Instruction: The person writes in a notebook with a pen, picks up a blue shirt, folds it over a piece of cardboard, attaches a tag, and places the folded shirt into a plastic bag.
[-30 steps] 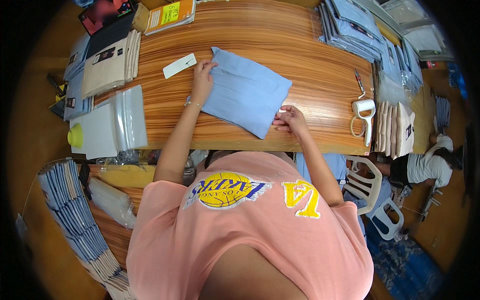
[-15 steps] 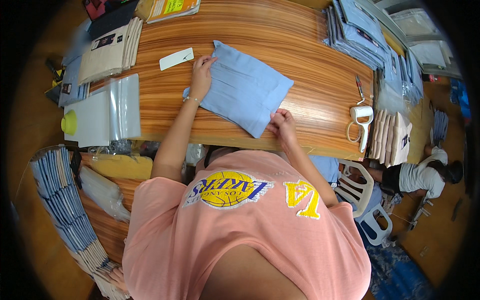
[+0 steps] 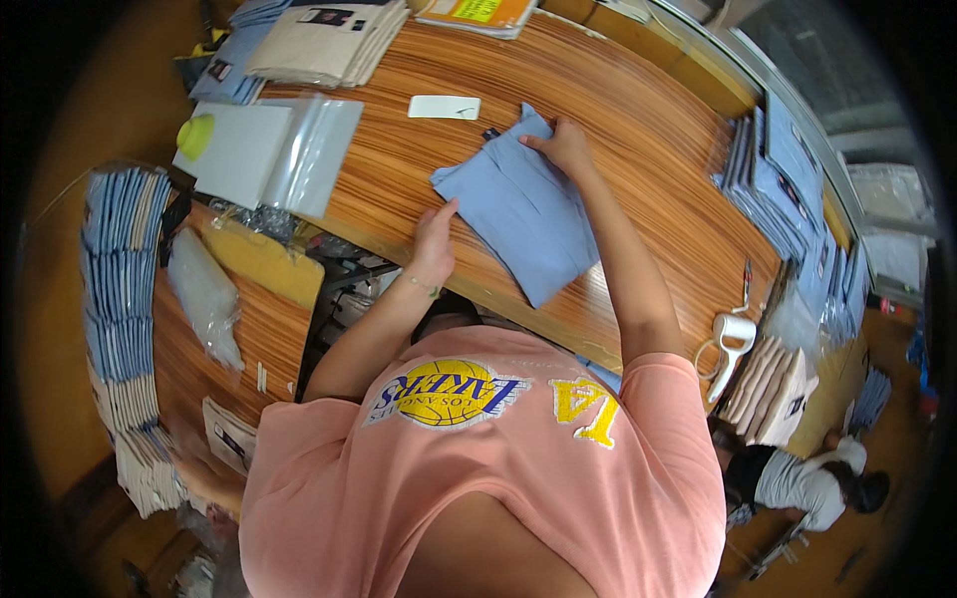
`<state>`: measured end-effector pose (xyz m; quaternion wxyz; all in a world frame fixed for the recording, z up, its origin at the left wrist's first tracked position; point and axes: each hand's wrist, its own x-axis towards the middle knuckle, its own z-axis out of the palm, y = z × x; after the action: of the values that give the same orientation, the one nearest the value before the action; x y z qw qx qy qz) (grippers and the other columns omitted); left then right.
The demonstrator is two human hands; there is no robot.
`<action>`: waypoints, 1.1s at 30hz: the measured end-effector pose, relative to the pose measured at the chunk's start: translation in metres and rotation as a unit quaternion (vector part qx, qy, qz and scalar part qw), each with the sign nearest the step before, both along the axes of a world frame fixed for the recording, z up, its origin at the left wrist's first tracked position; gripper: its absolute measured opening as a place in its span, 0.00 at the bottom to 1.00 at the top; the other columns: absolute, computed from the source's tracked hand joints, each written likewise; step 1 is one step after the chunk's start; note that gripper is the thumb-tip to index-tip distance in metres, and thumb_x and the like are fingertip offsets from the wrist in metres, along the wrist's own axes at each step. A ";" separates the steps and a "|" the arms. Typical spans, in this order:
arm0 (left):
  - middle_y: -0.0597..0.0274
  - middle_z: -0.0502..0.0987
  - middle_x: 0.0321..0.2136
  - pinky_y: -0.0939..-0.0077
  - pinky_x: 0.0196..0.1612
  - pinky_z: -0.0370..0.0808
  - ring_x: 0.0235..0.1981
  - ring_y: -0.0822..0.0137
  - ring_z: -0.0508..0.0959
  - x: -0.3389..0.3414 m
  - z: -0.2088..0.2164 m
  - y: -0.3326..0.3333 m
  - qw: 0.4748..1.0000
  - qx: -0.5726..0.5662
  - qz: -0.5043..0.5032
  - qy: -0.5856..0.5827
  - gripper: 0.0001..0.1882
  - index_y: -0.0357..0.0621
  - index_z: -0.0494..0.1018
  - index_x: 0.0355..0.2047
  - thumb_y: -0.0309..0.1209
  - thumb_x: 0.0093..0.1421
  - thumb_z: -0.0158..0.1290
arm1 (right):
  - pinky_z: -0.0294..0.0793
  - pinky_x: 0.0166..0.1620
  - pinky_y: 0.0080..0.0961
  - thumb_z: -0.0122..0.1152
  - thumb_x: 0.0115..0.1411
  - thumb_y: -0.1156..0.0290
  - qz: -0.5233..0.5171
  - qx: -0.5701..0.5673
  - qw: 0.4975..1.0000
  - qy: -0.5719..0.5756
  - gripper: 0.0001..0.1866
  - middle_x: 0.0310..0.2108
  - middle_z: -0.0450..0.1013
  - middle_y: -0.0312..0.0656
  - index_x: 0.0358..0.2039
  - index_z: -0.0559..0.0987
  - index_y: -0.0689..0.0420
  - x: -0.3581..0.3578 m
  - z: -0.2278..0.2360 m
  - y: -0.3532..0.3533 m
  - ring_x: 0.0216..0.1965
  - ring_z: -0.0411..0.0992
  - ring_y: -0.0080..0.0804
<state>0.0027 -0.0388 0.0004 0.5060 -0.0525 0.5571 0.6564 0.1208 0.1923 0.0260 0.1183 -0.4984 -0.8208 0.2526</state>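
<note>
A folded light-blue garment [image 3: 528, 209] lies aslant on the wood-grain table in front of me, creased along its length. A small dark tag [image 3: 489, 134] pokes out at its upper left edge. My right hand [image 3: 564, 151] grips the garment's upper right edge, thumb on top of the cloth and fingers curled over the far side. Beside the left edge is my left hand [image 3: 435, 244], its thumb tip at the cloth's border and its other fingers off the fabric, apart from the thumb. Beyond the garment lies a white card [image 3: 444, 107] with a dark mark.
Plastic sleeves [image 3: 314, 154] and a yellow-green lump [image 3: 195, 137] lie at left, below beige folded garments [image 3: 324, 40]. At right are blue packed garments [image 3: 788, 179], a white tape dispenser [image 3: 733, 339] and a pen [image 3: 746, 284]. Another person's arm [image 3: 204, 468] reaches in at lower left.
The garment has turned and its top now points up. My right hand has moved from its lower right corner to the upper right edge; my left hand has slid off its surface to the border.
</note>
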 end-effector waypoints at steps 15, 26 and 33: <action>0.58 0.74 0.43 0.75 0.51 0.66 0.45 0.69 0.72 0.005 0.192 0.065 0.809 0.278 -0.326 0.403 0.20 0.38 0.67 0.47 0.22 0.52 0.54 | 0.67 0.42 0.19 0.64 0.49 0.74 -0.033 -0.122 0.929 0.348 0.09 0.32 0.75 0.33 0.33 0.78 0.60 0.159 0.185 -0.040 0.35 0.69 0.19; 0.65 0.72 0.49 0.47 0.61 0.49 0.55 0.65 0.67 0.002 0.025 -0.036 0.382 0.299 -0.610 0.627 0.24 0.50 0.76 0.40 0.14 0.45 0.44 | 0.62 0.56 0.35 0.50 0.42 0.88 0.071 -0.022 0.994 0.074 0.19 0.47 0.70 0.48 0.34 0.79 0.59 0.213 0.015 -0.244 0.56 0.63 0.40; 0.57 0.76 0.38 0.76 0.40 0.74 0.37 0.69 0.76 -0.007 0.045 -0.039 0.738 0.080 -0.505 0.441 0.09 0.39 0.72 0.36 0.22 0.54 0.51 | 0.69 0.32 0.19 0.52 0.53 0.83 -0.294 -0.291 0.845 0.340 0.04 0.31 0.73 0.40 0.28 0.74 0.61 0.231 0.010 -0.240 0.31 0.71 0.25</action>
<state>-0.0046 -0.0773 0.0450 0.4631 0.5725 0.6081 0.2967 0.3519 -0.0479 0.0360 0.3084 -0.6107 -0.4332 0.5867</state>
